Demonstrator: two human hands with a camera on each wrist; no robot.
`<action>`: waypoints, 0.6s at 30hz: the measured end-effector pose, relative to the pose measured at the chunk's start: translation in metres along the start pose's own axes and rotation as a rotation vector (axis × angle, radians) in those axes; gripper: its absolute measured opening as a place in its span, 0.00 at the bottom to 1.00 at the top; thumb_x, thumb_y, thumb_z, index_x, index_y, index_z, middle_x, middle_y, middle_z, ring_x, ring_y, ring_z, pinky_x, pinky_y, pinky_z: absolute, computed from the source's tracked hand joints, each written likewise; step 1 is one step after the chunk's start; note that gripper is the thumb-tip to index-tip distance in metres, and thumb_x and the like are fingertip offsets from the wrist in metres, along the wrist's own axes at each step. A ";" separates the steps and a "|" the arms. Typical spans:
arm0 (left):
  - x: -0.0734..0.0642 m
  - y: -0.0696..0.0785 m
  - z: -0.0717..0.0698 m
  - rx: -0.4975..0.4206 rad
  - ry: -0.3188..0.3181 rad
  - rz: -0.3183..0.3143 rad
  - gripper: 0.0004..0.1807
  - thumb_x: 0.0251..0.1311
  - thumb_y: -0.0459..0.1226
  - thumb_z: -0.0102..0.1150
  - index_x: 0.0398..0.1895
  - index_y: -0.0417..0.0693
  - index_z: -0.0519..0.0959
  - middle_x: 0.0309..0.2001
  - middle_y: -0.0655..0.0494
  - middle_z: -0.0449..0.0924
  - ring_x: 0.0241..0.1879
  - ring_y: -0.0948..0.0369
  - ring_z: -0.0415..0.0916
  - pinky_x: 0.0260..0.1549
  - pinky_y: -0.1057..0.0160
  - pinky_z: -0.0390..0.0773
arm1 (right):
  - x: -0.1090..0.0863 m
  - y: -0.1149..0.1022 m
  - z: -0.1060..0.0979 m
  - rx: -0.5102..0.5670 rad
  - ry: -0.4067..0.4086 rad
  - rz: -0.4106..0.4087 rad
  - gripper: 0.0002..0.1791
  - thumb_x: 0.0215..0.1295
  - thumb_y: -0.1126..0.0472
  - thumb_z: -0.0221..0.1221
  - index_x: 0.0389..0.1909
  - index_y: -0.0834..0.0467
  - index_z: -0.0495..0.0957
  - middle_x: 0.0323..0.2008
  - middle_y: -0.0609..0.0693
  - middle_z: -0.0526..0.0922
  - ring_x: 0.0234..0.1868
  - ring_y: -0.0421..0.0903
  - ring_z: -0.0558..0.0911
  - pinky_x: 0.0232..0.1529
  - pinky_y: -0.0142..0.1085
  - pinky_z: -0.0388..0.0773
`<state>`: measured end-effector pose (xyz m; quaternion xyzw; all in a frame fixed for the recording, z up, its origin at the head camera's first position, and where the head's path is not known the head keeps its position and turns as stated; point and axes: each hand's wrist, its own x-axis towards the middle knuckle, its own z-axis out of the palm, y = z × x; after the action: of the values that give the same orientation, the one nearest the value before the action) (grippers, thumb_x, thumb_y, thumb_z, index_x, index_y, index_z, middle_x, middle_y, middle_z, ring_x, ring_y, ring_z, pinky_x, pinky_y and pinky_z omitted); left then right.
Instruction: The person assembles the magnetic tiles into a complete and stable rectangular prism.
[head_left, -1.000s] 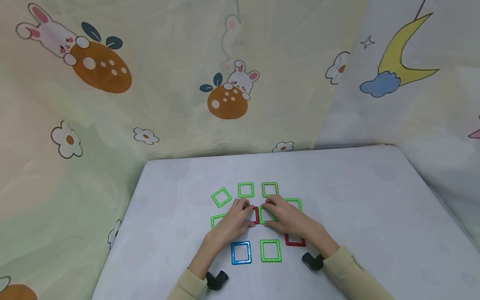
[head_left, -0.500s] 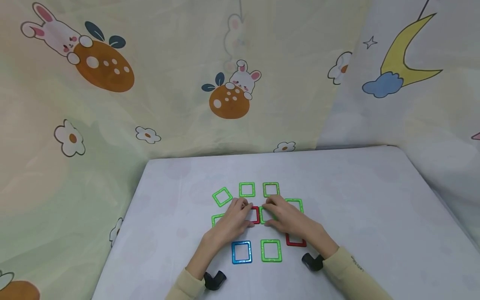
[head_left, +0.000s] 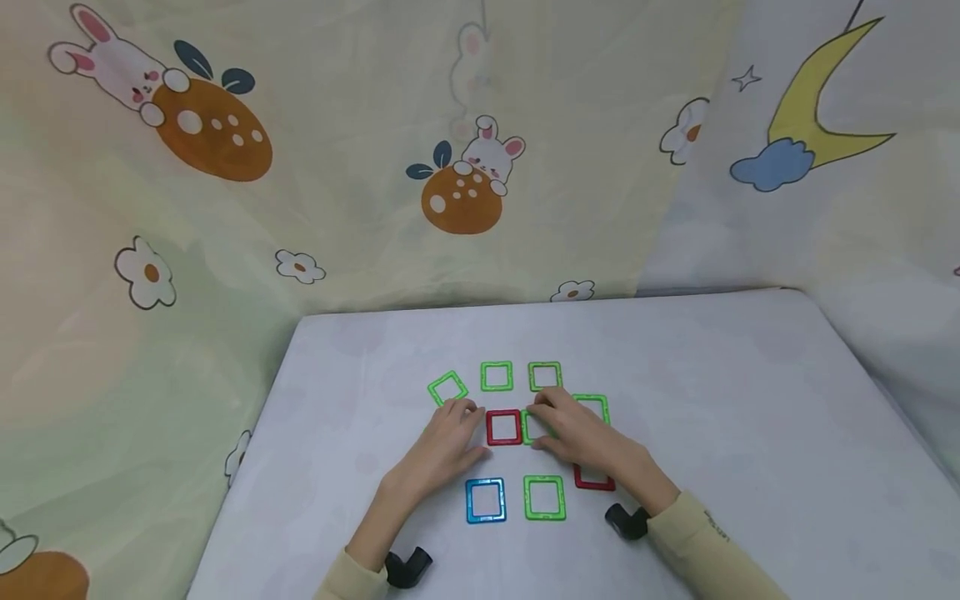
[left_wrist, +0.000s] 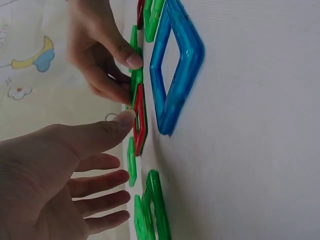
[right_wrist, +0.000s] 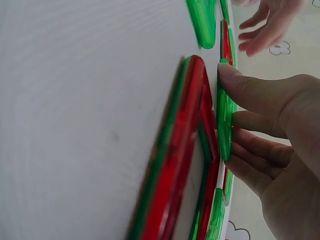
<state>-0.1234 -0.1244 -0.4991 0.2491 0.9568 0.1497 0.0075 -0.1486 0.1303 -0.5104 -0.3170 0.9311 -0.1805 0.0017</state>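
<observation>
A red square magnetic tile (head_left: 489, 427) lies flat at the middle of the table, edge to edge with a green square tile (head_left: 526, 428). My right hand (head_left: 577, 429) pinches that green tile at its edges between thumb and fingers; the right wrist view shows the thumb on the green rim (right_wrist: 223, 110). To the left of the red tile my left hand (head_left: 438, 442) is spread, fingers extended and holding nothing. In the left wrist view its thumb appears close to the red tile (left_wrist: 143, 131); whether they touch I cannot tell. The hands partly cover some tiles.
Nearer me lie a blue tile (head_left: 486, 519) and a green tile (head_left: 544, 517). A red tile (head_left: 595, 486) and a larger green tile (head_left: 606, 410) flank the right hand. Farther back are a tilted green tile (head_left: 437, 394) and two other green tiles, one here (head_left: 497, 388).
My left hand has let go of the red tile and drawn back to the left, uncovering it. The right hand stays at the green tile. The head view has shifted slightly.
</observation>
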 end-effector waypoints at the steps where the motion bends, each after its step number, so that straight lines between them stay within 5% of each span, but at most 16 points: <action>1: -0.001 -0.002 -0.001 0.004 -0.001 -0.001 0.35 0.59 0.48 0.75 0.67 0.42 0.77 0.62 0.48 0.77 0.63 0.53 0.70 0.64 0.53 0.77 | 0.000 0.000 0.000 0.000 -0.001 0.001 0.32 0.56 0.55 0.77 0.61 0.61 0.81 0.57 0.54 0.78 0.56 0.49 0.76 0.58 0.42 0.84; 18: -0.014 -0.019 -0.006 0.037 -0.011 -0.062 0.35 0.50 0.46 0.81 0.60 0.40 0.81 0.56 0.48 0.79 0.52 0.56 0.68 0.51 0.57 0.79 | 0.000 0.001 -0.003 0.007 -0.011 -0.014 0.32 0.57 0.54 0.76 0.61 0.62 0.81 0.56 0.55 0.78 0.56 0.50 0.75 0.57 0.43 0.83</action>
<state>-0.1202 -0.1486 -0.4993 0.2203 0.9666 0.1305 0.0130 -0.1492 0.1323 -0.5080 -0.3243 0.9282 -0.1822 0.0067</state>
